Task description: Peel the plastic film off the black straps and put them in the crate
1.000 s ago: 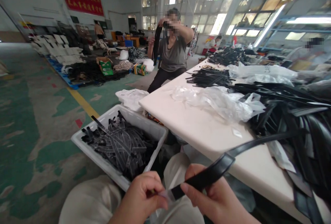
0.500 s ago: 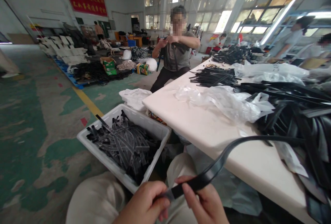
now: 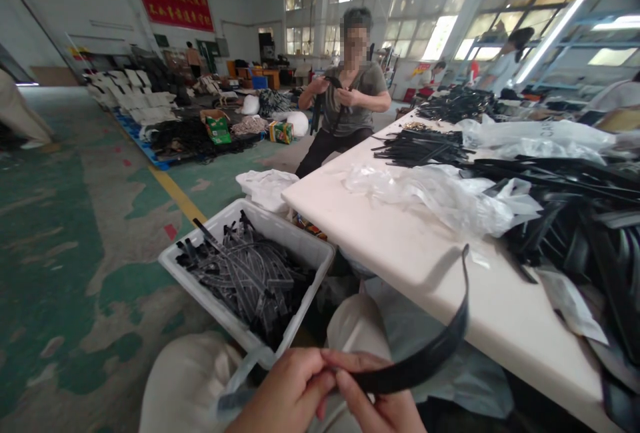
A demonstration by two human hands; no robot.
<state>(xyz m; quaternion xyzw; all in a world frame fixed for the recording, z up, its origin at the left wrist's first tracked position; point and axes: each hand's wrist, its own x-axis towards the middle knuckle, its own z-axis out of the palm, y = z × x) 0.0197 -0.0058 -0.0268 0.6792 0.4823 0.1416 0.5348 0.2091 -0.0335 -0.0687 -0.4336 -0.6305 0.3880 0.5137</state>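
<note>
My left hand (image 3: 285, 393) and my right hand (image 3: 375, 403) meet at the bottom edge over my lap. Both pinch a black strap (image 3: 430, 353) that curves up and to the right, its free end in the air over the table edge. A thin clear plastic sleeve (image 3: 245, 373) trails left from my left hand, off the strap's end. Just beyond my knees stands a white bin (image 3: 210, 286) heaped with dark sleeved straps (image 3: 245, 273).
A white table (image 3: 390, 239) runs along the right, carrying crumpled clear plastic (image 3: 440, 196) and a big pile of black straps (image 3: 575, 213). A seated person (image 3: 345, 106) at the far table end handles a strap. Goods lie on the green floor behind.
The strap has come free of the table pile and now arcs upward. The clear sleeve has slid off its end to the left. The person opposite lowered their hands.
</note>
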